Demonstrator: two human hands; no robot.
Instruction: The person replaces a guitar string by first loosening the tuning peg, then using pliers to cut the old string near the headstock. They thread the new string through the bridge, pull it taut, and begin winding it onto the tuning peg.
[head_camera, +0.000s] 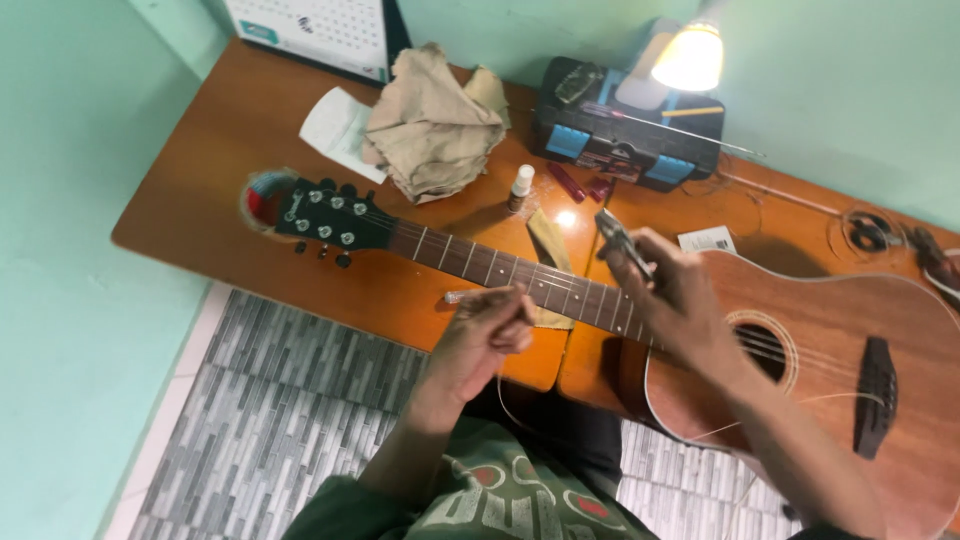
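Guitar (800, 340) lies on the table (200, 210). Right hand (680, 290) grips pliers (622, 240); left hand (485, 335) pinches a loose string (505, 400). Stringing looks only partly done.

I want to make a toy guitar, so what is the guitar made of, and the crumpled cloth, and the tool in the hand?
The guitar body looks like reddish-brown wood with a soft sheen; grain lines show. The crumpled cloth seems to be plain beige woven fabric, matte and creased. The tool in the right hand looks like grey metal, probably steel, with a dull glint.
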